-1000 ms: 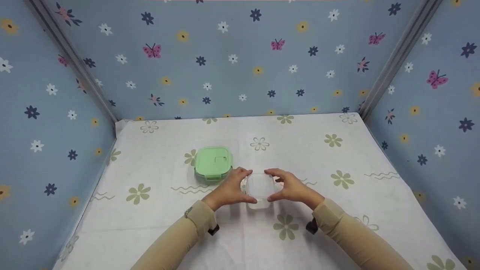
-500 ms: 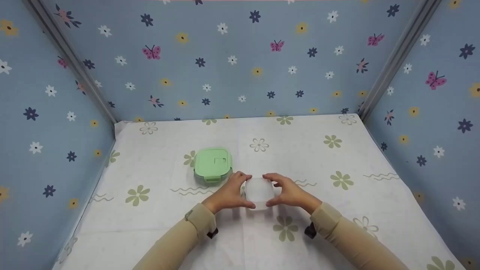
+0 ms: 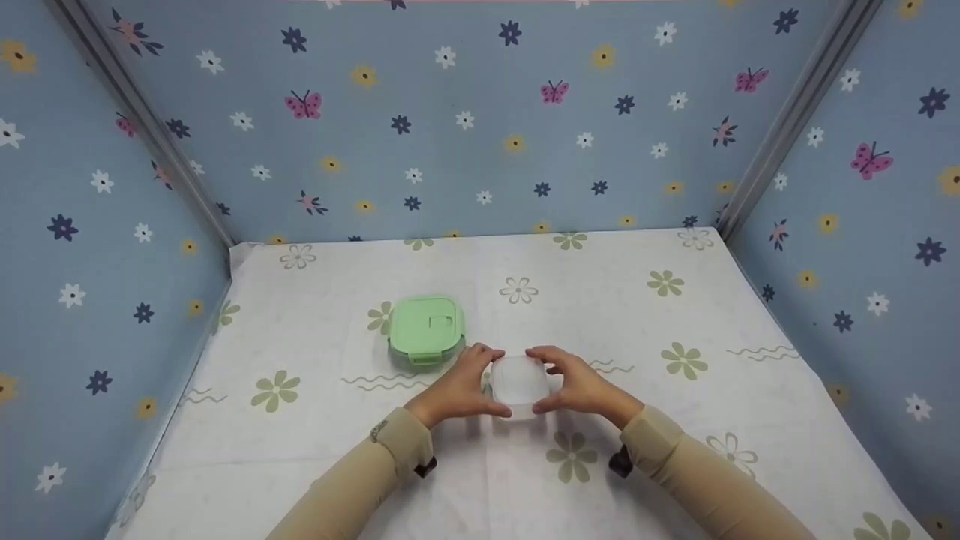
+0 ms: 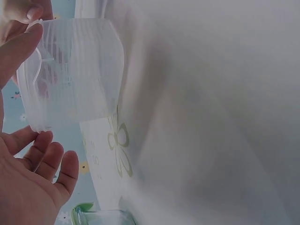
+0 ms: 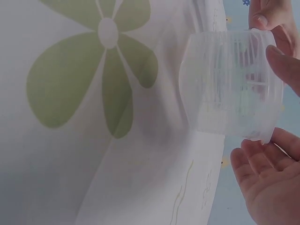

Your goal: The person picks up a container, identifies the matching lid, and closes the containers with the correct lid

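Note:
A translucent plastic container with ribbed-looking walls stands upright on the cloth in front of me. My left hand grips its left side at the upper rim, thumb in front and index finger behind. On the other side my right hand holds the same rim between thumb and fingers. In the left wrist view the remaining fingers of the left hand are spread off the wall. Whether the container is one piece or several nested ones cannot be told.
A food box with a green clip lid stands just behind and left of my left hand. White flower-printed cloth covers the table. Blue patterned walls enclose the back and both sides.
Both hands and the container's top edge sit slightly lower in the head view than a second ago. Over the last half second nothing visibly moves. The green-lidded box stays put.

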Available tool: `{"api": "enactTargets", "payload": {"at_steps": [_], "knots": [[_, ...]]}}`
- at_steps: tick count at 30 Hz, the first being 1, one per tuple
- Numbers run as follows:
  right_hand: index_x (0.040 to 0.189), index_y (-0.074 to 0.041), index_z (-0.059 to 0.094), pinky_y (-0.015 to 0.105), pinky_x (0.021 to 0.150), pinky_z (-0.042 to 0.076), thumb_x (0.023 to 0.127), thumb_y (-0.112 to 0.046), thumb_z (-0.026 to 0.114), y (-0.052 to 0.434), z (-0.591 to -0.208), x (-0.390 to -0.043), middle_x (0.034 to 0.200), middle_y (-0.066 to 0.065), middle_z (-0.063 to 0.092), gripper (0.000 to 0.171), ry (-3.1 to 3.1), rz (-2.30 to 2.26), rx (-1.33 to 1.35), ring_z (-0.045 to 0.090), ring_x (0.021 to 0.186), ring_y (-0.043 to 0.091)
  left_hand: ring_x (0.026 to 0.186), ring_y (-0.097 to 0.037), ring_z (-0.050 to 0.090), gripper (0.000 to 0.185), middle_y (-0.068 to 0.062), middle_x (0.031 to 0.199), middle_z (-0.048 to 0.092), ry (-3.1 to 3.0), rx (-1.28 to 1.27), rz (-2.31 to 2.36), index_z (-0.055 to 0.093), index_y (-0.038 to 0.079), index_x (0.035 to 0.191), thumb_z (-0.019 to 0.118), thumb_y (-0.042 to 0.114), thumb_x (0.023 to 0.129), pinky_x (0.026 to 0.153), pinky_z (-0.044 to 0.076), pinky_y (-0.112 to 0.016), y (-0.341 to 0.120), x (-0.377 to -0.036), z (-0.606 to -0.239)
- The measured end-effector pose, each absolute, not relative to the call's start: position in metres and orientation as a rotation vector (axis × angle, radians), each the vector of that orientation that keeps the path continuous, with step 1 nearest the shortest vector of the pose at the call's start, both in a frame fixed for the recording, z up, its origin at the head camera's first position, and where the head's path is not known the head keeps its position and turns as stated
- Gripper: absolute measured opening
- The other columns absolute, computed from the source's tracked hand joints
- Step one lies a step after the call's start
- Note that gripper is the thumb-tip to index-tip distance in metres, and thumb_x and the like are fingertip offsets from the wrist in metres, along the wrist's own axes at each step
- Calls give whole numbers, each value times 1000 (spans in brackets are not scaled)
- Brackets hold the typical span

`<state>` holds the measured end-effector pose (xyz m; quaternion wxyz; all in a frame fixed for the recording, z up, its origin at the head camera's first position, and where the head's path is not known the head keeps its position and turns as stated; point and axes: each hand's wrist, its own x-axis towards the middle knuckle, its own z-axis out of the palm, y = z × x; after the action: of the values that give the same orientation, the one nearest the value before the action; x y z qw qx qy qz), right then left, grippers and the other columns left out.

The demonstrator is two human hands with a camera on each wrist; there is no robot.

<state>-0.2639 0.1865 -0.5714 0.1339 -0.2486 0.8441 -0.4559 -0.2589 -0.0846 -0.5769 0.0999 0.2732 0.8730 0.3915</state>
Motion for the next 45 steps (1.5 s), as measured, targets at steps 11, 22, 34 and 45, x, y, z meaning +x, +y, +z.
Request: {"api": "enactTargets", "payload": {"at_steps": [11, 22, 34, 45], "knots": [[153, 6, 52, 65, 114, 50, 76, -11, 99, 187, -573, -263, 157, 24, 56, 92, 2452, -1318, -783, 55, 143, 46, 131, -31, 56, 100, -12, 138, 55, 2569, 863, 1174, 50, -2, 154, 99, 41, 78, 116, 50, -51, -89, -261, -583], [153, 6, 52, 61, 117, 50, 76, -10, 98, 187, -572, -263, 156, 22, 58, 91, 2450, -1304, -772, 56, 143, 43, 130, -29, 54, 102, -13, 139, 57, 2590, 862, 1125, 51, -1, 154, 98, 47, 77, 116, 49, -51, -88, -263, -586], [159, 0, 49, 63, 118, 48, 78, -11, 98, 186, -573, -261, 163, 20, 53, 95, 2440, -1274, -653, 54, 144, 45, 127, -29, 57, 99, -9, 138, 58, 2561, 825, 1141, 52, 4, 152, 98, 47, 76, 112, 51, -48, -88, -262, -587], [161, -1, 47, 63, 117, 49, 84, -22, 96, 186, -570, -260, 163, 23, 51, 94, 2457, -1254, -664, 56, 142, 48, 150, -29, 48, 107, -12, 159, 49, 2532, 814, 1150, 41, 3, 164, 91, 55, 84, 127, 41, -50, -84, -261, -585]]}}
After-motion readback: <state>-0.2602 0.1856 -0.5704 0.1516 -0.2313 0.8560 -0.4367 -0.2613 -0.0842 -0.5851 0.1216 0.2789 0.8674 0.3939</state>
